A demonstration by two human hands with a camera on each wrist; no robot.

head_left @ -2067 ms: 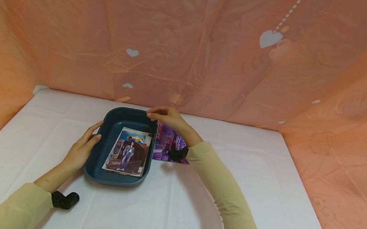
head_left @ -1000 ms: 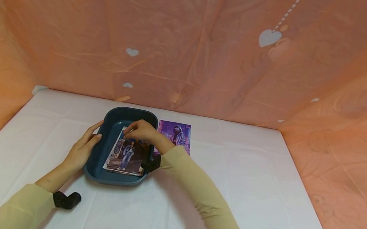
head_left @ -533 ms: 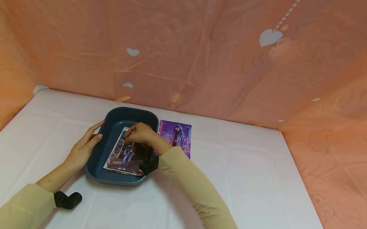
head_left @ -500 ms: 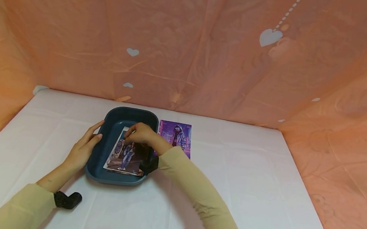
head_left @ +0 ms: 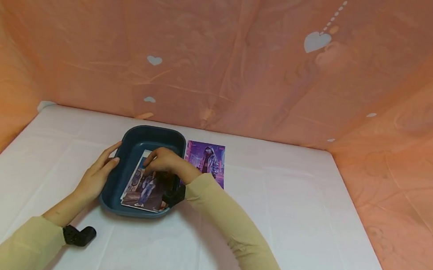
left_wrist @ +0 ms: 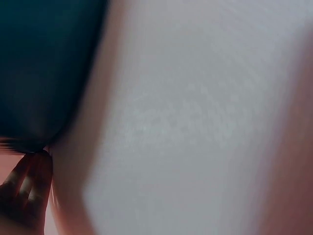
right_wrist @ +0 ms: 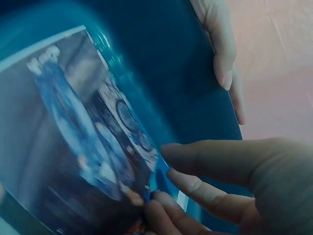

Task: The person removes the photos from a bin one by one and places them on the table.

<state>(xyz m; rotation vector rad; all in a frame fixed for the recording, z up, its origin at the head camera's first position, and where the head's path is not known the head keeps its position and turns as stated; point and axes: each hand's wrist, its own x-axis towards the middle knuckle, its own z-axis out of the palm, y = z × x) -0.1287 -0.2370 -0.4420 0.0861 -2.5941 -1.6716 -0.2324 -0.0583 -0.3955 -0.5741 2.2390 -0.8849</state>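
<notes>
A dark teal tray [head_left: 111, 196] stands on the white-covered table with a small stack of photo prints in it. My left hand [head_left: 93, 179] holds the tray's left side, thumb at the rim and fingers along the outer wall. Over the tray, my right hand [head_left: 165, 161] pinches the upper edge of the top photo print [head_left: 139, 197], which shows a figure in blue clothes. The right wrist view has the curled fingers right at that print's edge [right_wrist: 73, 112]. Part of the stack lies hidden under the right hand and the wrist camera.
A purple print of a hooded figure [head_left: 208, 154] lies on the table just right of the tray, partly covered by the right forearm. The white cloth [head_left: 290, 223] spreads over the table. Orange curtains [head_left: 209, 54] with pale hearts close off the back and sides.
My right hand has come from the tray's upper right corner down onto the photo stack. The top print has slid slightly towards me. My left hand stays at the tray.
</notes>
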